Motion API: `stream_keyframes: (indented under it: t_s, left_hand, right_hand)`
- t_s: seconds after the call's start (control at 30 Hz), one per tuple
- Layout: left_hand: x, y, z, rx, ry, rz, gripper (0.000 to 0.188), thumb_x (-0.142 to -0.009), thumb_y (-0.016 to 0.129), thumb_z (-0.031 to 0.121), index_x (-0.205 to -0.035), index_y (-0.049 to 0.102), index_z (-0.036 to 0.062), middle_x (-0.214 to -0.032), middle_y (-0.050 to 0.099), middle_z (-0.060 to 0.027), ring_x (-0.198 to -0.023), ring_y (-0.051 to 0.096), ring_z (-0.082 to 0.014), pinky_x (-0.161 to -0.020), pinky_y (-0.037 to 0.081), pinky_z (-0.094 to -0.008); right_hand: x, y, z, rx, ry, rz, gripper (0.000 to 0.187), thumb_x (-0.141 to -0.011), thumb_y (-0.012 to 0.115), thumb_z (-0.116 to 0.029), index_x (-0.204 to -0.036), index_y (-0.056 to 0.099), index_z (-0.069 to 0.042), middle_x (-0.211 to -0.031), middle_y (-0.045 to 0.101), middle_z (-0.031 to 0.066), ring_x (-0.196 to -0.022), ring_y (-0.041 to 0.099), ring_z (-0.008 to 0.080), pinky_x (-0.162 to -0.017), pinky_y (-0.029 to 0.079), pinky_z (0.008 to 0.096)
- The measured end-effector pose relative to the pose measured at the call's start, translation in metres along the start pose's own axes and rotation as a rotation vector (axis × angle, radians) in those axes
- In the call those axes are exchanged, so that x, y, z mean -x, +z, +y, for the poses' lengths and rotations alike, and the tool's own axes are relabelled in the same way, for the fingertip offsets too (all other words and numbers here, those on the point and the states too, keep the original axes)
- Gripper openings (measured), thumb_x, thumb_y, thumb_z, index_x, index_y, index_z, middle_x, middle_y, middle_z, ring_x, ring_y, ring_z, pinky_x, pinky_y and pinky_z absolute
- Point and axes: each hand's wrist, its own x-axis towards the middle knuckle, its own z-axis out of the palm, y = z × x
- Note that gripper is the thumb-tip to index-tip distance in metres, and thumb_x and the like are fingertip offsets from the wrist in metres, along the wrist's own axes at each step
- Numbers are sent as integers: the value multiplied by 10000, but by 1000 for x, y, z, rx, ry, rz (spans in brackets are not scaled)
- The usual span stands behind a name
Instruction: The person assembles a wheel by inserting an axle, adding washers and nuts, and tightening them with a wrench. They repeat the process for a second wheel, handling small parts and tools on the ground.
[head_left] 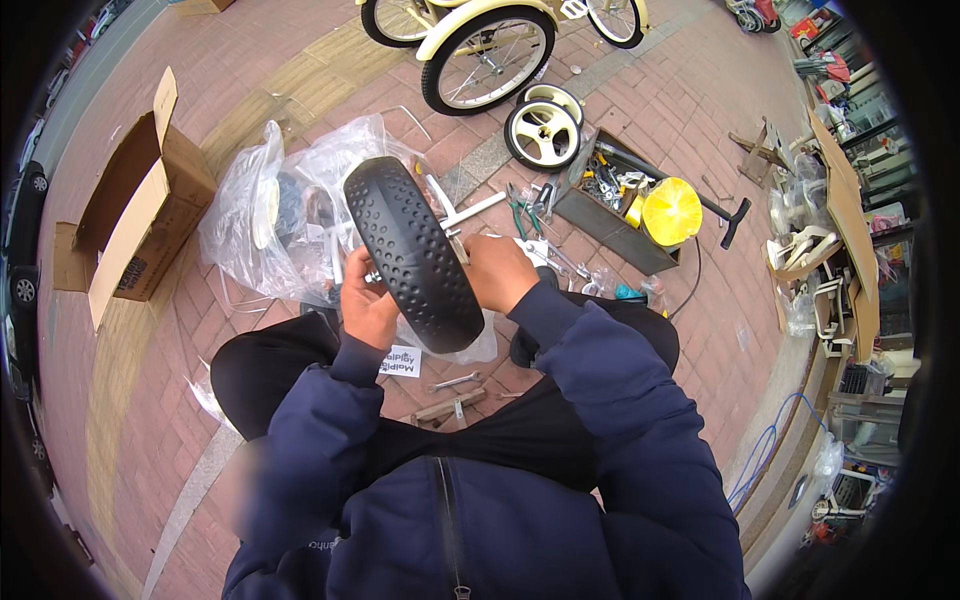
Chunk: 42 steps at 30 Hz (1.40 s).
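A small wheel with a dimpled black tyre (418, 262) stands upright between my two hands, above my crossed legs. My left hand (368, 308) is closed at its left side, with a silver axle end (372, 277) by the thumb and forefinger. On the other side, my right hand (502, 272) is closed at the hub, its fingertips partly hidden by the tyre. A white tubular frame piece (472, 211) sticks out behind the wheel. Clear plastic wrapping (245, 215) lies beyond my left hand.
A metal toolbox (618, 226) with a yellow round thing (670, 211) stands at right. Green-handled pliers (517, 212) and spanners lie beside it; another spanner (457, 381) lies near my legs. An open carton (150, 220) is at left. Cream wheels (542, 134) and a tricycle (488, 62) stand ahead.
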Motion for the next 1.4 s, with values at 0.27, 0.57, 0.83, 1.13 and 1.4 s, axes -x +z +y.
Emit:
stream_keyframes:
  t_s: [0.27,0.57,0.83,1.13,1.4]
  left_hand:
    - [3,10,4,35,-33,-14,586,-803,756,26,-1303,452,47,-1141,574,-76,-1009,587,-157,-886,473,-313]
    - [2,16,3,100,-100,71,558,-824,715,-25,-1303,435,34,-1082,535,-52,-981,583,-126,-840,487,-276]
    - [4,17,-3,180,-53,60,595,-816,734,-12,-1322,426,45,-1152,550,-82,-1004,591,-157,-859,497,-293]
    - [-1,-1,-1,221,-83,11,553,-820,694,-32,-1314,451,29,-1115,643,-96,-977,647,-161,-862,523,-292]
    - [-6,-15,-10,-358,142,-77,534,-827,693,-26,-1310,468,13,-1162,638,-70,-1008,630,-137,-888,511,-283]
  right_hand:
    - [-10,10,24,23,-119,7,499,-770,697,-442,-863,647,45,-836,667,279,-832,658,445,-752,523,469]
    - [-8,6,20,37,-137,22,425,-764,709,-382,-860,649,27,-839,666,276,-834,658,444,-747,524,470]
    - [-5,2,17,55,-186,16,429,-800,671,-380,-854,646,44,-835,664,279,-817,652,452,-733,520,488]
    - [-2,4,-4,91,-35,20,350,-852,551,-282,-784,670,41,-792,652,298,-774,642,467,-747,513,530]
    - [2,-3,-12,58,42,-31,347,-865,526,-291,-799,663,20,-808,655,269,-802,638,453,-766,502,515]
